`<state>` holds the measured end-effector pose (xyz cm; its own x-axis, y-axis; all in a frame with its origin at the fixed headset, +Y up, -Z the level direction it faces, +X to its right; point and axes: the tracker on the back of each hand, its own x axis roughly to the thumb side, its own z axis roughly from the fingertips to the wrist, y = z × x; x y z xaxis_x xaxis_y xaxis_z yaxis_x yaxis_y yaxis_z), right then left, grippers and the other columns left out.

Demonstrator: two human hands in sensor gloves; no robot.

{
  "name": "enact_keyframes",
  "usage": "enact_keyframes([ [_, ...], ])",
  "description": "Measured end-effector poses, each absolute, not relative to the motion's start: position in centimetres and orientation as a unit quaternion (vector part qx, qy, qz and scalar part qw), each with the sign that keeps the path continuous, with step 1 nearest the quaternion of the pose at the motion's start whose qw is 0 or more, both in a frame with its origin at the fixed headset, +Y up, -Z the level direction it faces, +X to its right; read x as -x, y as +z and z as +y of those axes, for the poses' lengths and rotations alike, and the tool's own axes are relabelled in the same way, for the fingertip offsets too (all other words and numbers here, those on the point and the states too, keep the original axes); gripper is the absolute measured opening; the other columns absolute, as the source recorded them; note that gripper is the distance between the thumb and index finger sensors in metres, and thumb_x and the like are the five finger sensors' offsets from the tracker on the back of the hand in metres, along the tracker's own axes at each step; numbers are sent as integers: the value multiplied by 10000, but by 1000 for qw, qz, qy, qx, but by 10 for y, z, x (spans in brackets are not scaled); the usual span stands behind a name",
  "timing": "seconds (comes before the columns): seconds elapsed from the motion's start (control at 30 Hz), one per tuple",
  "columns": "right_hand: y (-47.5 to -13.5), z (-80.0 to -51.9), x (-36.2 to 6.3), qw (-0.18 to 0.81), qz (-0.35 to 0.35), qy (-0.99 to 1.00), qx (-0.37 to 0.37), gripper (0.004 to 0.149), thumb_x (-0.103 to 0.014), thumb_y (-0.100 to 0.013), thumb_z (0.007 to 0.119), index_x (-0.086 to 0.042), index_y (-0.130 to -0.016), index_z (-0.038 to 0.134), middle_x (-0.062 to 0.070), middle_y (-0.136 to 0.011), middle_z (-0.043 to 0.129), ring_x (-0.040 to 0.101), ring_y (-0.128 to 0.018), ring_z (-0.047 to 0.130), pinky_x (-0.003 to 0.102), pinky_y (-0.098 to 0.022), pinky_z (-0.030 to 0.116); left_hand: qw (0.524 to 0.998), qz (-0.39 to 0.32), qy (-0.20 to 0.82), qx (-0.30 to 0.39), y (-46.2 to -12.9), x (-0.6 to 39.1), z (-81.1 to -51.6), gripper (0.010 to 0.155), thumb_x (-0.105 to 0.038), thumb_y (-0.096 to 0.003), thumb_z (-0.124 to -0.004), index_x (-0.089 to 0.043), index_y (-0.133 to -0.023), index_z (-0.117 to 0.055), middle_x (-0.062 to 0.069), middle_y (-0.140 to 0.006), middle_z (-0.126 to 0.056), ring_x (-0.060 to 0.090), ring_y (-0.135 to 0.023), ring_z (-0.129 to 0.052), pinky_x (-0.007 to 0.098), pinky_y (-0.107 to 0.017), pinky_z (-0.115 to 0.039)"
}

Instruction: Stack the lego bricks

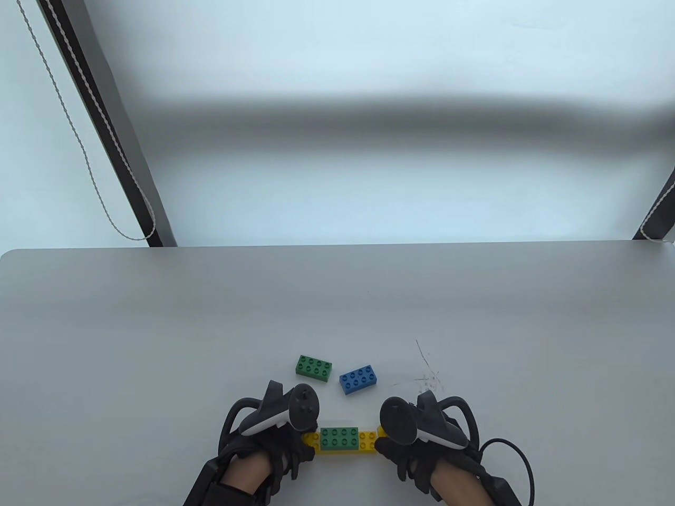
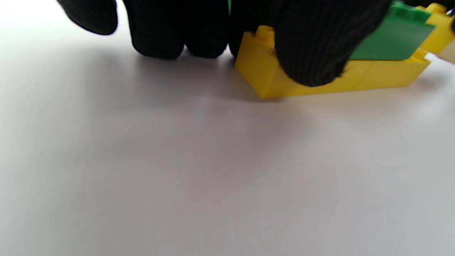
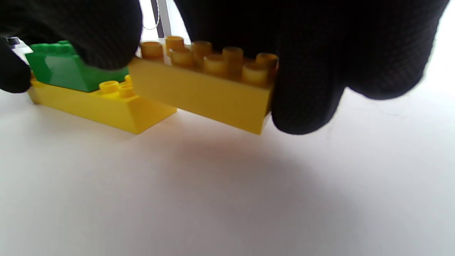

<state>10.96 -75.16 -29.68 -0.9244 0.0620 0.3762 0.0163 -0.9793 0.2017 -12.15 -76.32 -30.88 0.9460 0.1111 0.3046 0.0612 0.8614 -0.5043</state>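
Both your hands are on yellow bricks at the surface's near edge.

Your left hand (image 1: 274, 421) has its grip closed on the left end of the long yellow brick (image 2: 373, 73), which carries a green brick (image 1: 339, 438). Your right hand (image 1: 422, 427) grips a second yellow brick (image 3: 202, 90), tilted, just beside the first brick's right end. A loose green brick (image 1: 314, 367) and a blue brick (image 1: 358, 379) lie just beyond, toward the surface's (image 1: 158, 327) middle.

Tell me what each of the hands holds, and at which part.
The right hand holds a loose yellow brick by its end. The left hand grips the long yellow brick at its left end.
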Motion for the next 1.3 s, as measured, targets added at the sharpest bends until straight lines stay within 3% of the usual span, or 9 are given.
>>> enact_keyframes([
  [1.3,-293,-762,-97,-34,106,971,-212,654,-514,-346,810,-101,-851,767,178,-795,903,364,-430,1067,524,-354,905,949,-167,26,264,-311,124,-764,623,-480,-365,-860,-320,-935,-665,32,-1006,-665,305,-894,-683,617,-702,-568],
])
